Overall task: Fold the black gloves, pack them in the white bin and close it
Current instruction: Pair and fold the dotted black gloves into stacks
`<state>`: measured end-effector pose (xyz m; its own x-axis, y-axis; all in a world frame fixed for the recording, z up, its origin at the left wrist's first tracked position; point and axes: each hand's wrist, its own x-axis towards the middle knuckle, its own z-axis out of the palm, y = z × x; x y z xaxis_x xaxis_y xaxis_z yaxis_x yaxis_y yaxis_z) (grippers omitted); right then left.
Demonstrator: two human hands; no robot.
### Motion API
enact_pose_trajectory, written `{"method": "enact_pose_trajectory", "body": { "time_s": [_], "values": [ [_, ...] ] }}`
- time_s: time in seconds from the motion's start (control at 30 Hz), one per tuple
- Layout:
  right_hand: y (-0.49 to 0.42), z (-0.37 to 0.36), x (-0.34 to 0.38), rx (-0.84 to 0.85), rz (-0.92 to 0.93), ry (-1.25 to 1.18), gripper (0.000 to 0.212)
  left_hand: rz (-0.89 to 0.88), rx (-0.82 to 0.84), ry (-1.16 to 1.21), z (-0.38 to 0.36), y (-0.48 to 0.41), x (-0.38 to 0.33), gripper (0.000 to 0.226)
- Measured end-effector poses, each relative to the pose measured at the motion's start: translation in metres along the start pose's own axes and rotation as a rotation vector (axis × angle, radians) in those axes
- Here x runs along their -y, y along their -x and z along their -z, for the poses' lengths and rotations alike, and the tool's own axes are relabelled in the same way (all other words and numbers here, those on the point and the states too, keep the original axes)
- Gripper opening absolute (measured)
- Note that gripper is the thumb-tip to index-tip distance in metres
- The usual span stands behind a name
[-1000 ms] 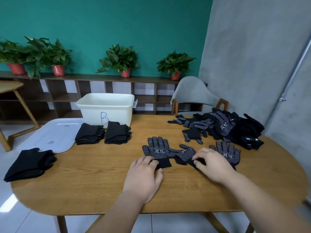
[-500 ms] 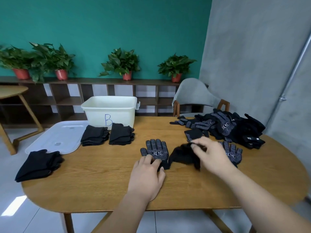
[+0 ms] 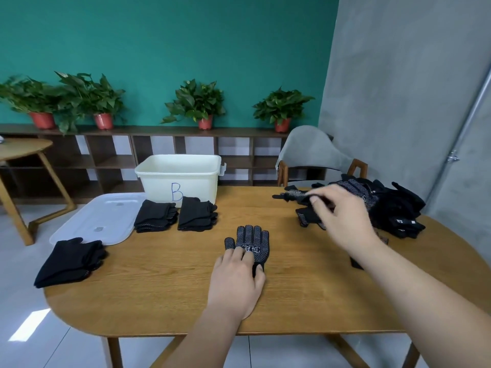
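One dotted glove [image 3: 252, 245] flat at worktop [image 3: 159, 288] centre, left hand [image 3: 236, 282] pressing its cuff, fingers straight; right hand [image 3: 337, 216] pinches second glove [image 3: 295, 195] by far-right pile [image 3: 393, 208].

Left hand [image 3: 235, 282] presses a dotted glove [image 3: 253, 243] on the table [image 3: 159, 288]; right hand [image 3: 340, 216] hangs over loose gloves [image 3: 393, 208].

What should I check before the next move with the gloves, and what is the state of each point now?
1. The left hand presses the flat glove steady: ok.
2. The right hand has a second glove from the pile: cannot tell, its fingers are blurred.
3. The white bin is open: ok.
4. The lid is off the bin and lies beside it: ok.
5. The folded stacks are packed in the bin: not ok, three lie on the table.
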<state>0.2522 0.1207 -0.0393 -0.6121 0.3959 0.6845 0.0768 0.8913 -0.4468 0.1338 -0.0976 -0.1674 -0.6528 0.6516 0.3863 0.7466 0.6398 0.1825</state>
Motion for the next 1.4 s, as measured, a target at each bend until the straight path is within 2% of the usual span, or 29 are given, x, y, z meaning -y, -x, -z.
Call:
{"method": "enact_pose_trajectory", "body": {
  "time_s": [0.07, 0.13, 0.17, 0.23, 0.37, 0.43, 0.5, 0.57, 0.6, 0.8, 0.9, 1.07, 1.23, 1.4],
  "values": [
    [0.027, -0.015, -0.013, 0.228, 0.060, 0.104, 0.017, 0.007, 0.000, -0.017, 0.000, 0.000, 0.000, 0.041],
    [0.057, -0.032, -0.027, 0.527, 0.040, 0.244, 0.023, 0.012, -0.003, -0.033, -0.001, 0.000, 0.000, 0.040],
    [0.070, -0.039, -0.033, 0.615, 0.022, 0.290, 0.030, 0.010, -0.011, -0.038, -0.001, 0.000, -0.001, 0.040],
    [0.087, -0.050, -0.040, 0.577, 0.017, 0.301, 0.040, 0.002, -0.049, -0.023, -0.003, -0.001, 0.000, 0.037],
    [0.087, -0.062, -0.032, 0.350, -0.053, 0.260, 0.038, -0.042, -0.049, 0.054, -0.008, -0.002, 0.002, 0.040],
    [0.084, -0.072, -0.027, 0.415, -0.125, 0.262, 0.052, -0.060, 0.008, 0.102, -0.009, -0.002, 0.004, 0.050],
    [0.082, -0.082, -0.026, 0.615, -0.191, 0.304, 0.069, -0.085, 0.082, 0.116, -0.010, -0.003, 0.006, 0.058],
    [0.082, -0.090, -0.026, 0.792, -0.221, 0.396, 0.076, -0.108, 0.151, 0.101, -0.010, -0.004, 0.006, 0.063],
    [0.081, -0.092, -0.026, 0.824, -0.231, 0.418, 0.077, -0.112, 0.181, 0.091, -0.010, -0.005, 0.006, 0.065],
    [0.066, -0.108, -0.019, 0.651, -0.270, 0.465, 0.066, -0.096, 0.291, 0.017, -0.014, -0.010, 0.004, 0.067],
    [0.066, -0.120, -0.025, 0.745, -0.325, 0.495, 0.070, -0.084, 0.339, -0.026, -0.015, -0.012, 0.005, 0.069],
    [0.059, -0.121, -0.029, 0.841, -0.320, 0.524, 0.073, -0.060, 0.420, -0.073, -0.018, -0.018, 0.005, 0.071],
    [0.073, -0.113, -0.022, 0.848, -0.287, 0.510, 0.075, -0.035, 0.505, -0.089, -0.012, -0.023, 0.002, 0.071],
    [0.093, -0.100, -0.013, 0.837, -0.253, 0.482, 0.089, -0.004, 0.574, -0.104, -0.005, -0.019, -0.009, 0.073]
  ]
}}
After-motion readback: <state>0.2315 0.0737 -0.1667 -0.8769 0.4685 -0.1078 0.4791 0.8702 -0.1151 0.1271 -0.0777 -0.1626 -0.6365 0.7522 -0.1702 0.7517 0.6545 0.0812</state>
